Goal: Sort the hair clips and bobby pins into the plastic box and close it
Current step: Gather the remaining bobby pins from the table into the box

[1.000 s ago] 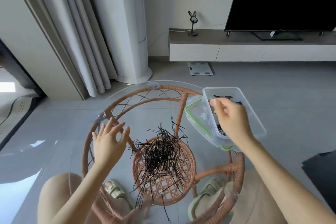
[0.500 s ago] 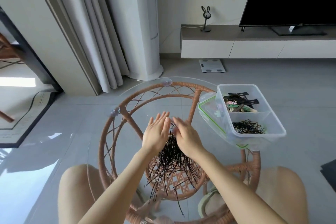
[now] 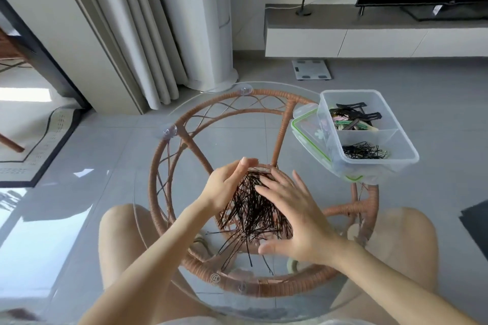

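Note:
A heap of black bobby pins lies on the round glass tabletop in front of me. My left hand stands on edge against the heap's left side, fingers straight. Spread flat with straight fingers, my right hand covers the heap's right side. The clear plastic box sits at the table's right edge, lid off. Its far compartment holds hair clips, its near one some bobby pins. The green-rimmed lid lies partly under the box.
The glass top rests on a rattan frame with my knees below it. Behind stand curtains, a white column, a low TV cabinet and a bathroom scale on the floor. A rug lies left.
My right hand left the box and came to the pin heap. Both hands closed in on the heap from either side, and the right hand now spreads over it.

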The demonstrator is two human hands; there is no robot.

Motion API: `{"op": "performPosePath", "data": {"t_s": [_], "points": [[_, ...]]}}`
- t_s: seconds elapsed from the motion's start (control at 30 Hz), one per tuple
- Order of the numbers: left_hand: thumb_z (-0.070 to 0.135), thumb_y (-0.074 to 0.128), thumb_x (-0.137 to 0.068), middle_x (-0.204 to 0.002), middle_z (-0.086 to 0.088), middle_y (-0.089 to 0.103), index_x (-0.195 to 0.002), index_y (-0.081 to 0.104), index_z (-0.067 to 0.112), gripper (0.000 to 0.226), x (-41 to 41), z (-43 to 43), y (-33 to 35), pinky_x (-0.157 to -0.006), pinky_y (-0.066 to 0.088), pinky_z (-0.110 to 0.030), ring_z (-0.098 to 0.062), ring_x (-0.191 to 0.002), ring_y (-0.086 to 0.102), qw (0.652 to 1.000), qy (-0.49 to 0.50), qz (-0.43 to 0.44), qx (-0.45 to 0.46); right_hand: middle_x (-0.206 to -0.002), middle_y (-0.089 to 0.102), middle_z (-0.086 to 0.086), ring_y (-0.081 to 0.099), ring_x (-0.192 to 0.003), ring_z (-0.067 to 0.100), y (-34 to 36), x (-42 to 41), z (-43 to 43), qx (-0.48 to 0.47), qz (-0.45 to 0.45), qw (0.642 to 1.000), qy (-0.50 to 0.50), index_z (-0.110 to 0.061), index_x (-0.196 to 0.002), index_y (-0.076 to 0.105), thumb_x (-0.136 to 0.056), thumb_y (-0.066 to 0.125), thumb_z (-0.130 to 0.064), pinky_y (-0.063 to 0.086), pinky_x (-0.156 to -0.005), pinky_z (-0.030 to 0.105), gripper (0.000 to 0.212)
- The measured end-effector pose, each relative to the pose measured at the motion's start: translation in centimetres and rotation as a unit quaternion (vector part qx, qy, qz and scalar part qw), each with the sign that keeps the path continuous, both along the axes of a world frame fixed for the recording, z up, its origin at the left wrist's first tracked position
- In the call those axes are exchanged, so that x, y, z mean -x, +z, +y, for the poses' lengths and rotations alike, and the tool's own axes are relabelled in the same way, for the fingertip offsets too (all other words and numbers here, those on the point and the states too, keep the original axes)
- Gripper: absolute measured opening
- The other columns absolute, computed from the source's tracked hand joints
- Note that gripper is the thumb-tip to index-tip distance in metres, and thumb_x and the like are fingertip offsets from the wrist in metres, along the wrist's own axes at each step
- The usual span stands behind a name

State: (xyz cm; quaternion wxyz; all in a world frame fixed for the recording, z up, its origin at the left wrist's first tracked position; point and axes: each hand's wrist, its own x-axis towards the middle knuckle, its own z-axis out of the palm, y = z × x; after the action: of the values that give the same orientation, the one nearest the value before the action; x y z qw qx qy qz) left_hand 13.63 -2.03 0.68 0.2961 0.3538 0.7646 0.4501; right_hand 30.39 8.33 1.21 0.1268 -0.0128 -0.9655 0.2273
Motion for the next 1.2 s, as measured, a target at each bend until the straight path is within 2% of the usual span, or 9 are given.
{"op": "performPosePath", "data": {"t_s": [0.17, 0.4, 0.6, 0.73, 0.83, 0.93, 1.03, 1.13, 1.2], "points": [[0.052, 0.021, -0.089, -0.131, 0.005, 0.059, -0.119, 0.062, 0.025, 0.058, -0.2, 0.3, -0.2, -0.11, 0.028, -0.027, -0.008, -0.128, 0.045, 0.999, -0.019, 0.038, 0.01, -0.154, 0.016, 0.01, 0.003, -0.143, 0.028, -1.9, -1.9, -2.5, -0.161, -0.06, 0.984, 0.049, -0.021, -0.146, 0.011, -0.065, 0.037, -0.085, 0.002, -0.111, 0.059, 0.106], [0.057, 0.023, -0.093, -0.122, 0.02, 0.062, -0.142, 0.027, 0.037, 0.053, -0.3, -0.1, -0.1, -0.111, 0.022, -0.027, -0.001, -0.128, 0.043, 0.998, 0.037, -0.05, -0.021, -0.151, 0.022, 0.016, 0.011, -0.142, 0.032, -2.2, 1.2, -2.1, -0.109, -0.083, 0.981, -0.141, -0.015, -0.145, 0.002, -0.061, 0.033, -0.09, 0.003, -0.112, 0.058, 0.117], [0.049, 0.023, -0.095, -0.133, 0.009, 0.056, -0.145, 0.02, 0.035, 0.052, -0.6, 0.0, 0.2, -0.105, 0.022, -0.024, -0.007, -0.129, 0.043, 0.998, 0.045, -0.039, -0.011, -0.151, 0.023, 0.018, 0.016, -0.141, 0.033, -2.1, 4.2, -1.2, -0.08, -0.094, 0.979, -0.159, -0.017, -0.144, -0.002, -0.057, 0.025, -0.091, 0.001, -0.114, 0.057, 0.117], [0.048, 0.024, -0.094, -0.137, 0.015, 0.047, -0.143, 0.028, 0.029, 0.053, -0.5, -1.2, 1.3, -0.104, 0.026, -0.016, -0.002, -0.129, 0.037, 0.989, 0.093, -0.081, -0.077, -0.153, 0.014, -0.005, 0.001, -0.14, 0.0, -0.5, 2.9, -0.2, 0.116, -0.002, 0.982, -0.15, -0.027, -0.143, 0.008, -0.066, 0.034, -0.082, 0.0, -0.116, 0.041, 0.097], [0.05, 0.024, -0.095, -0.137, 0.014, 0.046, -0.137, 0.039, 0.026, 0.051, -1.5, -3.9, 1.4, -0.104, 0.036, -0.019, -0.003, -0.128, 0.039, 0.974, 0.212, 0.005, -0.082, -0.145, 0.03, -0.017, 0.022, -0.135, -0.005, -0.3, 0.0, 1.1, 0.302, 0.077, 0.914, -0.26, -0.031, -0.134, 0.032, -0.076, 0.04, -0.068, 0.02, -0.114, 0.031, 0.07], [0.051, 0.017, -0.091, -0.139, 0.009, 0.046, -0.137, 0.04, 0.024, 0.059, -5.2, -5.1, 0.2, -0.116, 0.024, -0.039, -0.012, -0.136, 0.035, 0.952, 0.29, 0.094, -0.004, -0.136, 0.048, -0.004, 0.042, -0.125, 0.008, -1.5, -1.0, 1.3, 0.308, 0.115, 0.874, -0.359, -0.023, -0.127, 0.043, -0.086, 0.036, -0.056, 0.033, -0.107, 0.029, 0.053], [0.058, 0.007, -0.085, -0.151, 0.0, 0.032, -0.141, 0.033, 0.024, 0.071, -7.8, -3.8, -1.0, -0.121, 0.002, -0.037, -0.016, -0.145, 0.014, 0.942, 0.294, 0.153, 0.059, -0.132, 0.051, 0.006, 0.048, -0.115, 0.01, -2.2, 0.7, 0.1, 0.276, 0.092, 0.875, -0.387, -0.014, -0.128, 0.044, -0.095, 0.037, -0.036, 0.032, -0.095, 0.016, 0.041], [0.06, 0.005, -0.082, -0.153, -0.006, 0.027, -0.142, 0.032, 0.023, 0.075, -7.8, -1.7, -1.6, -0.118, -0.004, -0.037, -0.025, -0.146, 0.007, 0.935, 0.301, 0.171, 0.081, -0.129, 0.055, 0.008, 0.045, -0.125, 0.026, -2.3, 2.8, -1.3, 0.266, 0.099, 0.874, -0.394, -0.014, -0.127, 0.047, -0.092, 0.031, -0.042, 0.036, -0.105, 0.041, 0.048], [0.058, 0.006, -0.082, -0.153, -0.008, 0.029, -0.142, 0.033, 0.021, 0.075, -7.6, -0.4, -1.5, -0.119, -0.001, -0.039, -0.028, -0.146, 0.008, 0.934, 0.306, 0.168, 0.076, -0.125, 0.058, 0.007, 0.048, -0.122, 0.027, -2.1, 3.9, -2.3, 0.272, 0.102, 0.873, -0.392, -0.014, -0.124, 0.049, -0.091, 0.029, -0.039, 0.038, -0.103, 0.041, 0.046]]}}
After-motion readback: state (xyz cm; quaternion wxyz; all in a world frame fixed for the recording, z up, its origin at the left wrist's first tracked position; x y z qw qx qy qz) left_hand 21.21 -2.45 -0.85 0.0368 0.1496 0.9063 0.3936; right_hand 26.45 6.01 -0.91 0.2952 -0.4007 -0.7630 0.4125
